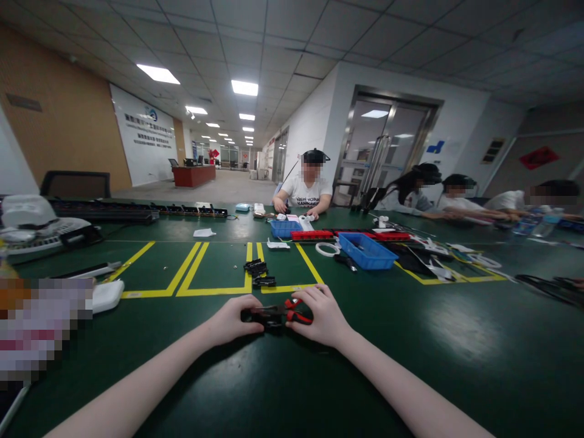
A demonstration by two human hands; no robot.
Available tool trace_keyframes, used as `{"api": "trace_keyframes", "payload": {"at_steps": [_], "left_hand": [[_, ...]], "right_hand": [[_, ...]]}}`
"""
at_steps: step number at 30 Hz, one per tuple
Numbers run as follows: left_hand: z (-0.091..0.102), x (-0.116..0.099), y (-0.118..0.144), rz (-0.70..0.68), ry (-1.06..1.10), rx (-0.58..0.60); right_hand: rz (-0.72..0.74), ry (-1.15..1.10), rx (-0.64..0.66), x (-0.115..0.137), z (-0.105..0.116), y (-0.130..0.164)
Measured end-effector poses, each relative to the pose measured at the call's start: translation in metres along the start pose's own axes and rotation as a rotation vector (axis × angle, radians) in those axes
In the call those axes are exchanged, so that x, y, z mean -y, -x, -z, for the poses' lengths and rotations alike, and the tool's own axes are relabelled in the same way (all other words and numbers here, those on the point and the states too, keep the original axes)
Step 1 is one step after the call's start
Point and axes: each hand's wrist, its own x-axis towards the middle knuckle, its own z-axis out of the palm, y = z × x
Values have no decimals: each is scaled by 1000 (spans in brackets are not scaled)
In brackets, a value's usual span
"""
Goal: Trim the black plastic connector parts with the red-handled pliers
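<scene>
Just above the near part of the green table, my left hand is closed round a small black plastic part. Its exact kind cannot be made out. My right hand grips a pair of pliers with red and black handles, and their jaws point left against the black part. My fingers hide some of both things. Beyond my hands, several similar black parts lie grouped by the yellow tape lines.
Yellow tape marks boxes on the green table. Farther off stand a blue bin, a smaller blue bin and red strips. A white case lies at left. One person sits opposite; others sit at right.
</scene>
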Motion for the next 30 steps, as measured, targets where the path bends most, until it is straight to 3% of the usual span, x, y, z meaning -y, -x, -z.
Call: {"api": "trace_keyframes", "payload": {"at_steps": [4,19,30], "left_hand": [[-1,-1,1,62,4,-4],[-2,0,2,-28,-72,-36],[-4,6,1,-5,-69,-62]], "right_hand": [[-13,17,22,4,0,-2],[27,37,79,0,-3,-1],[-26,35,59,0,3,-1]]}}
